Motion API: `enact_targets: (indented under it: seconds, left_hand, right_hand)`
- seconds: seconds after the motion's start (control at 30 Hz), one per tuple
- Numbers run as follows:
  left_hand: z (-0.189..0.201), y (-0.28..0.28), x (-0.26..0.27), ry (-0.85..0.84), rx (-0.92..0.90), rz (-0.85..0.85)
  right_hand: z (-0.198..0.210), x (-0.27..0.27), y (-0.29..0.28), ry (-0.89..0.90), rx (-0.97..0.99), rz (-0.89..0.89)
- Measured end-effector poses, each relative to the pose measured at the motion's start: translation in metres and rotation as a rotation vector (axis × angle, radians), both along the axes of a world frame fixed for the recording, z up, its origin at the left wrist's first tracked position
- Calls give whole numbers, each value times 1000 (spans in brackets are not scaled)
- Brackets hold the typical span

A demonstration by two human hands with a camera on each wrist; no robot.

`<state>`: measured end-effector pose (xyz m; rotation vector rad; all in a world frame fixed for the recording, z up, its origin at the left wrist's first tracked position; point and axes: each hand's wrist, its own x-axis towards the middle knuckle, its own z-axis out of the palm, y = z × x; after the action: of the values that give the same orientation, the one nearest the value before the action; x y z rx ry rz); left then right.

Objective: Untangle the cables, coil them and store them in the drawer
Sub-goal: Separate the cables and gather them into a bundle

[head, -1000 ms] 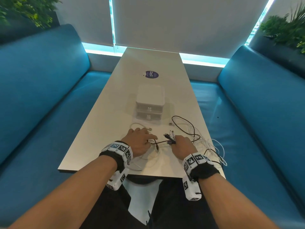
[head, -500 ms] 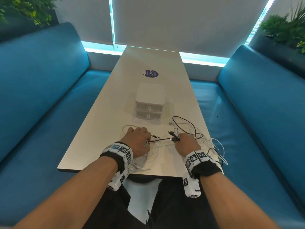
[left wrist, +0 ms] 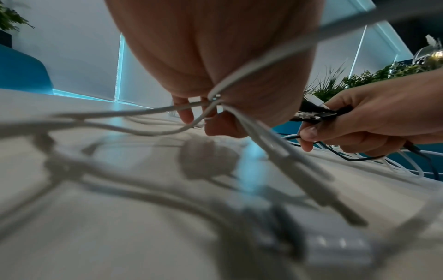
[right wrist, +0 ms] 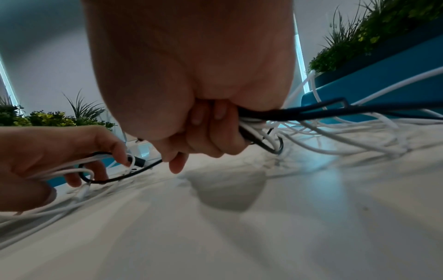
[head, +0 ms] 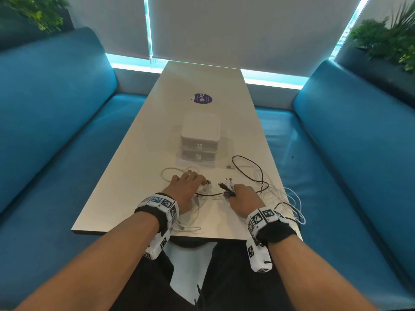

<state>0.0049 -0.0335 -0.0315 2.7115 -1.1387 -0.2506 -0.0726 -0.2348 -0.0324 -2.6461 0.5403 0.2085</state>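
Observation:
A tangle of white cables and a black cable lies on the near end of the white table. My right hand grips a bundle of cable ends, black and white plugs sticking out toward the left; the right wrist view shows its fingers curled round the black cable. My left hand holds white cables and a black plug in curled fingers. A loose black strand runs between both hands. The small white two-drawer box stands just beyond, both drawers closed.
Blue benches flank the table on both sides. A round purple sticker lies past the drawer box. A loose plug lies right of the box. White cables hang over the right table edge. Plants stand behind the benches.
My left hand slid forward over the white loop, then the black strand between the hands went slack. The right hand keeps its grip on the cable ends, shifted slightly forward.

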Motion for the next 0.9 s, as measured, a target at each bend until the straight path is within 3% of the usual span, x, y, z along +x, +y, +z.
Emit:
enact_targets:
  seconds: [0.2, 0.37, 0.8, 0.9]
  left_hand:
    - [-7, -10, 2, 130, -124, 81]
    - [-7, -17, 11, 115, -173, 132]
    - [-8, -21, 20, 191, -196, 176]
    - [-8, -22, 20, 286, -239, 229]
  right_hand:
    - [-2, 3, 0, 7, 16, -9]
    - [-4, 3, 2, 7, 14, -4]
    - [-3, 9, 2, 1, 6, -25]
    - [-4, 11, 2, 3, -18, -35]
